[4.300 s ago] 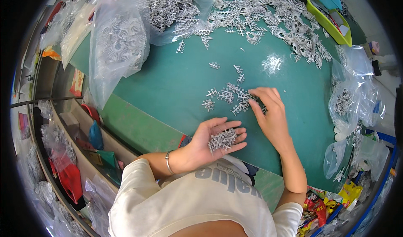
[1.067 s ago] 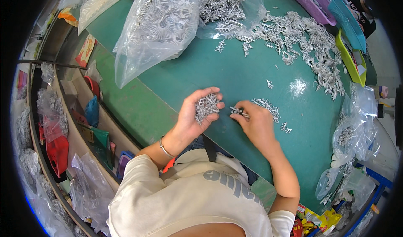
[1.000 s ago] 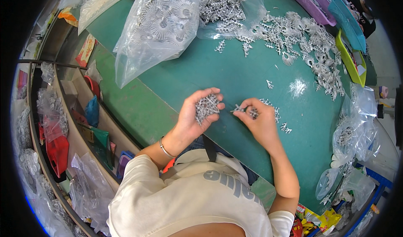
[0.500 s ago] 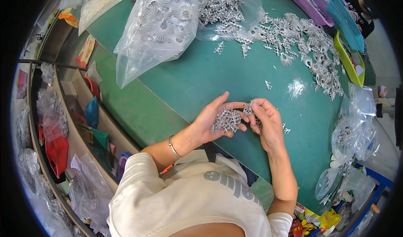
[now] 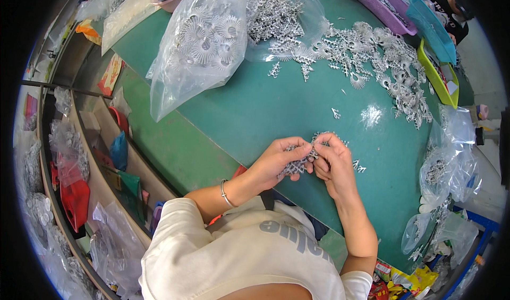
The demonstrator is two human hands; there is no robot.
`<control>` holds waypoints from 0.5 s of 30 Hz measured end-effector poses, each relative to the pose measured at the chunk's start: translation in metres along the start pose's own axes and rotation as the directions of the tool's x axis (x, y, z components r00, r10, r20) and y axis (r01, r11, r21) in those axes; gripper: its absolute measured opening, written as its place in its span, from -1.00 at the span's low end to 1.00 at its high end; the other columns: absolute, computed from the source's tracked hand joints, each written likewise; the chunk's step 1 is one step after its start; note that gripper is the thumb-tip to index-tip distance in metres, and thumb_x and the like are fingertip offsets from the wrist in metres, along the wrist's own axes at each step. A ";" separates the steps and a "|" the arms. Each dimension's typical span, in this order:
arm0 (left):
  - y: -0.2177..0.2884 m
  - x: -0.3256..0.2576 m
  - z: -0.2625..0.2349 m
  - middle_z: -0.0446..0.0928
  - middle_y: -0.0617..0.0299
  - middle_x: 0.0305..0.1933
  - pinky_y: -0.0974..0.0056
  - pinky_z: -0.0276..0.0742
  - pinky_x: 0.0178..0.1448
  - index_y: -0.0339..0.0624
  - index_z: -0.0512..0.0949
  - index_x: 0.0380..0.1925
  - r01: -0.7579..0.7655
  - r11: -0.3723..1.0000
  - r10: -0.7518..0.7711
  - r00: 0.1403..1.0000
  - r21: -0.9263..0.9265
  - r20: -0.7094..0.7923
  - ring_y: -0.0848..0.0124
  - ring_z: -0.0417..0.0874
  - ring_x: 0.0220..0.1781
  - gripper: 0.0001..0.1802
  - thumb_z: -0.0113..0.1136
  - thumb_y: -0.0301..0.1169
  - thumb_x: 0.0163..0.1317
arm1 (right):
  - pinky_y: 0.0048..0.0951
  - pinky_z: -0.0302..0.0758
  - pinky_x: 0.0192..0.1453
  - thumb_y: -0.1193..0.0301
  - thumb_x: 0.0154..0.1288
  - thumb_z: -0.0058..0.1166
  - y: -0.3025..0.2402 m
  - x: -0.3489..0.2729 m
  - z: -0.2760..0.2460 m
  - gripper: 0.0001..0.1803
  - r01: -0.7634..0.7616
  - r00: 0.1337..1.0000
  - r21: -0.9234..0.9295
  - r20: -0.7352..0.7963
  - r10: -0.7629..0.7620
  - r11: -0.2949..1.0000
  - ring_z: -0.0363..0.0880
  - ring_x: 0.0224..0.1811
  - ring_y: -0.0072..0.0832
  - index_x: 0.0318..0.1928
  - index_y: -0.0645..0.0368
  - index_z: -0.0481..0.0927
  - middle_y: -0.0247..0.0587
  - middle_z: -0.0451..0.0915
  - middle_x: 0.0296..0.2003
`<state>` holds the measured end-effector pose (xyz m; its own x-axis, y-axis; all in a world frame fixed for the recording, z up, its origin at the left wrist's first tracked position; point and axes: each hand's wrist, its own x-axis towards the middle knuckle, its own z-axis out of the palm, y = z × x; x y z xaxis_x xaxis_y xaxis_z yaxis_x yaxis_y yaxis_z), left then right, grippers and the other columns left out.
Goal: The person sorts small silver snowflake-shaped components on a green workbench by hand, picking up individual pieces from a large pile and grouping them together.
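While both hands meet over the green bench (image 5: 255,114), left hand (image 5: 276,162) cups a cluster of silver snowflake ornaments (image 5: 295,166); right hand (image 5: 332,164) pinches one.

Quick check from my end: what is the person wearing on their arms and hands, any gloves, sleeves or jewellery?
No gloves: both the left hand and the right hand are bare. The forearms are uncovered too. A thin silver-coloured bracelet circles the left wrist; no ring or watch can be made out. The sleeves belong to a short-sleeved cream T-shirt with grey lettering across the front, ending above the elbows.
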<state>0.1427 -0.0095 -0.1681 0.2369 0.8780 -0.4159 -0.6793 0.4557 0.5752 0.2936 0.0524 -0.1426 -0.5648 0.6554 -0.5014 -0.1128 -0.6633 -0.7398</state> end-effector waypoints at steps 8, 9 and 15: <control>0.002 -0.001 0.010 0.54 0.21 -0.40 0.51 0.30 -0.55 -0.17 0.50 -0.31 -0.053 0.994 0.052 0.998 0.097 0.019 0.54 0.54 -0.39 -0.82 0.07 -0.29 0.29 | -0.70 -0.07 -0.74 0.38 0.34 -0.08 -0.012 -0.004 -0.018 -0.88 -0.115 0.981 0.136 0.170 0.091 0.984 0.06 -0.80 -0.79 -0.30 0.17 0.41 -0.49 0.24 -0.74; 0.003 -0.001 0.012 0.54 0.21 -0.40 0.51 0.29 -0.55 -0.18 0.50 -0.32 -0.052 0.993 0.050 0.999 0.102 0.019 0.54 0.54 -0.39 -0.82 0.08 -0.30 0.28 | -0.70 -0.07 -0.74 0.39 0.33 -0.07 -0.014 -0.005 -0.019 -0.88 -0.119 0.981 0.144 0.168 0.094 0.982 0.06 -0.79 -0.79 -0.31 0.17 0.41 -0.49 0.24 -0.73; 0.003 0.001 0.016 0.53 0.20 -0.42 0.52 0.27 -0.55 -0.20 0.49 -0.33 -0.037 0.984 0.038 0.999 0.175 -0.007 0.54 0.53 -0.40 -0.85 0.11 -0.35 0.26 | -0.71 -0.07 -0.71 0.46 0.29 -0.02 -0.015 -0.012 -0.019 -0.92 0.004 1.000 -0.076 0.026 -0.002 0.997 0.05 -0.75 -0.82 -0.35 0.18 0.41 -0.51 0.25 -0.70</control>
<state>0.1522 -0.0049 -0.1558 0.2058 0.8938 -0.3984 -0.5555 0.4419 0.7044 0.3177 0.0612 -0.1339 -0.5860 0.6468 -0.4881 -0.0527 -0.6316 -0.7735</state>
